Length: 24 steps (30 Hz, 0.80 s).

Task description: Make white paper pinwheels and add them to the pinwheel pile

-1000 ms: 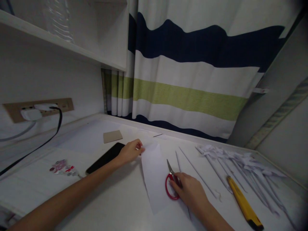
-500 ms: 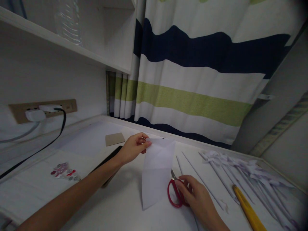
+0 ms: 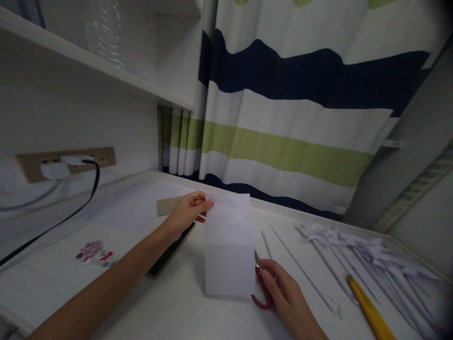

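My left hand [image 3: 186, 212] pinches the top left corner of a white sheet of paper [image 3: 229, 245] and holds it upright above the white desk [image 3: 141, 208]. My right hand [image 3: 285, 295] lies on the desk behind the sheet, fingers closed on the red-handled scissors [image 3: 261, 293], whose handles and blade tip show past the paper's right edge. Just under my left wrist lies a black phone [image 3: 171, 252].
A brown card [image 3: 166, 206] lies behind my left hand. Thin rolled paper sticks [image 3: 300, 267] and several white paper pieces [image 3: 354, 245] cover the desk's right side beside a yellow utility knife [image 3: 368, 309]. A crumpled wrapper [image 3: 94, 252] lies left. A wall socket with plugs [image 3: 63, 163] and striped curtain [image 3: 283, 118] stand behind.
My left hand has lifted the sheet from lying flat on the desk to upright. My right hand has stayed on the scissors, which are now partly hidden behind the paper.
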Available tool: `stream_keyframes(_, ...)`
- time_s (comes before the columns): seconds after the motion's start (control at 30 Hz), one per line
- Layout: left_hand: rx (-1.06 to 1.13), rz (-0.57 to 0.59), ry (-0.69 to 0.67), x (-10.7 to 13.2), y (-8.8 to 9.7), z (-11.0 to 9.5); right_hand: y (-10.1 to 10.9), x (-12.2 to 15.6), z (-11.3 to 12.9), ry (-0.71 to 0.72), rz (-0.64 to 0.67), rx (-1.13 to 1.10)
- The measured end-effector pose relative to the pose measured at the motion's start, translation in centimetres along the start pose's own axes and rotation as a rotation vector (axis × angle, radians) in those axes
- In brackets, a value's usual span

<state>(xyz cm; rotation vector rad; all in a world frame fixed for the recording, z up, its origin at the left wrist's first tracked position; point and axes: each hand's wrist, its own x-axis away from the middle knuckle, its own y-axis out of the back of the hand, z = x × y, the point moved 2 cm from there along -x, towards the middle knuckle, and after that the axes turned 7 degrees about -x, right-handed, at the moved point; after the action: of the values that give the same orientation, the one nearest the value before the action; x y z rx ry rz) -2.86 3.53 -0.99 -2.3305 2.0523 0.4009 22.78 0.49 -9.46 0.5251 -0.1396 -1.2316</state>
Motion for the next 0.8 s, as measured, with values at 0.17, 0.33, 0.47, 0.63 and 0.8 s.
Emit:
stream_keyframes(0.17, -0.003, 0.093, 0.041, 0.2, -2.0, 0.9, -0.5, -0.1, -0.4, -0.045, 0.035, -0.399)
stream_keyframes(0.33, -0.048, 0.182, 0.035, 0.2, -4.7, 1.6, -0.6, 0.0, 0.4, -0.011, 0.048, -0.531)
stream_keyframes(0.47, -0.147, 0.127, -0.055, 0.6, -5.3, 1.5, 0.2, 0.0, 1.1, -0.048, -0.066, -0.678)
stream_keyframes(0.63, -0.449, 0.097, -0.362, 2.5, -5.2, -1.3, 1.8, 0.1, 1.9, -0.027, -0.196, -0.751)
stream_keyframes(0.8, -0.803, 0.521, -0.611, 3.3, -7.5, -4.6, 3.7, -0.6, 3.2, 0.082, -0.221, -0.612)
